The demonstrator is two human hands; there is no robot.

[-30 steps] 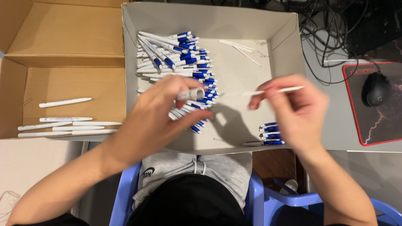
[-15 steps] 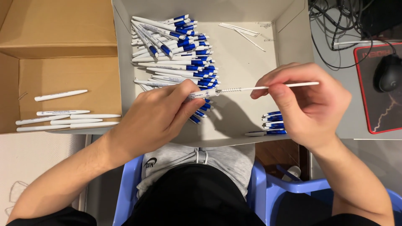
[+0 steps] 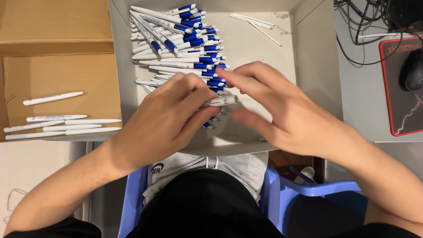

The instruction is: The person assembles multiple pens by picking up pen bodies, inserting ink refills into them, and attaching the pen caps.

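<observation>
Fingers of the left hand (image 3: pixel 169 117) pinch a white pen barrel (image 3: pixel 219 102) over the white box (image 3: pixel 315 66), just below the pile of blue-and-white pens (image 3: pixel 180 44). Right hand (image 3: pixel 282 110) meets the barrel's tip, fingers half-curled; its grip is too blurred to tell.

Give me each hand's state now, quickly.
Left hand: closed on a white plastic pen barrel.
Right hand: blurred, fingers at the barrel's tip; grip cannot be told.
</observation>
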